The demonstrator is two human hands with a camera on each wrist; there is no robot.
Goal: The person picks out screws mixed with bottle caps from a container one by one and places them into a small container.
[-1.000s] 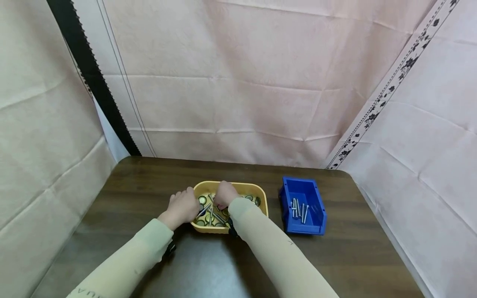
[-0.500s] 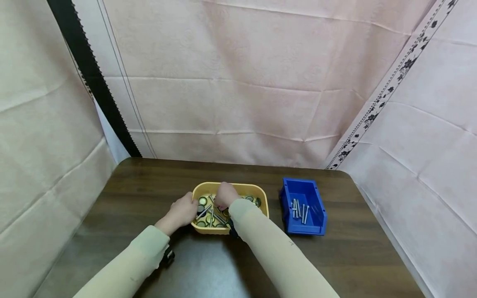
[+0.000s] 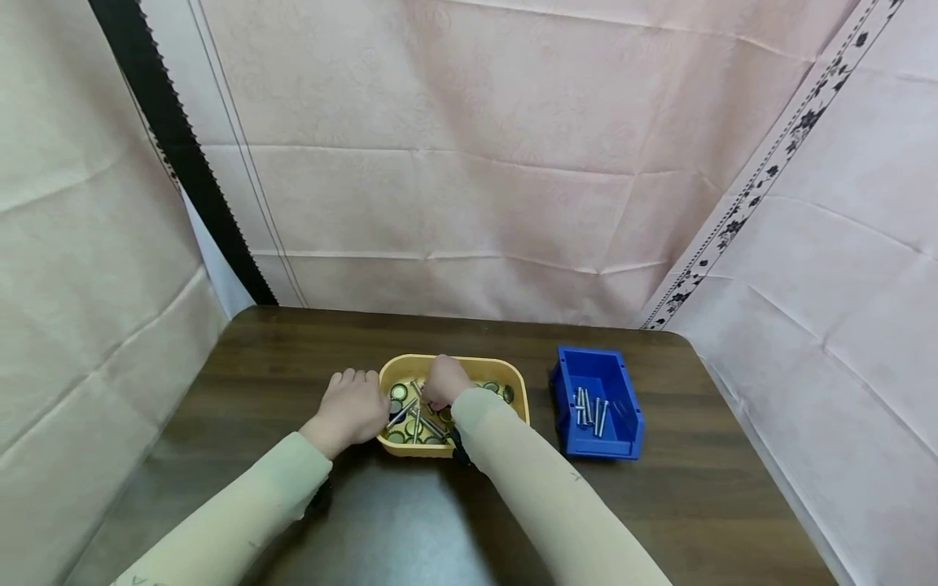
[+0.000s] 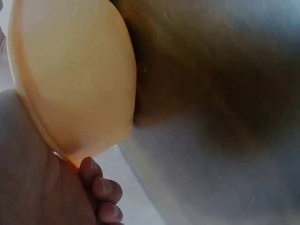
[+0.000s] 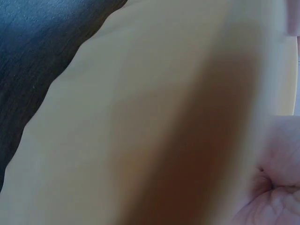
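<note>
A yellow plastic basket (image 3: 506, 368) stands on the table, with several bolts (image 3: 416, 425) and round caps with pale centres (image 3: 398, 392) loose inside. My left hand (image 3: 352, 411) grips the basket's left end; the left wrist view shows curled fingers (image 4: 107, 189) at the rim. My right hand (image 3: 445, 381) reaches down into the middle of the basket. Its fingertips are hidden in the head view, and the right wrist view shows only part of the palm (image 5: 286, 154) beside the blurred basket wall, so whatever it may hold cannot be seen.
To the right of the basket, a blue plastic bin (image 3: 614, 368) holds several bolts (image 3: 586, 407). Both containers stand on a dark wooden table (image 3: 689, 488). Pale cloth (image 3: 469, 203) hangs behind the table's back edge and at both sides.
My left hand has shifted a little at the basket's left end, its fingers and wrist turning. The right hand has stayed inside the basket, nearly still. The bolts in the blue bin look the same.
</note>
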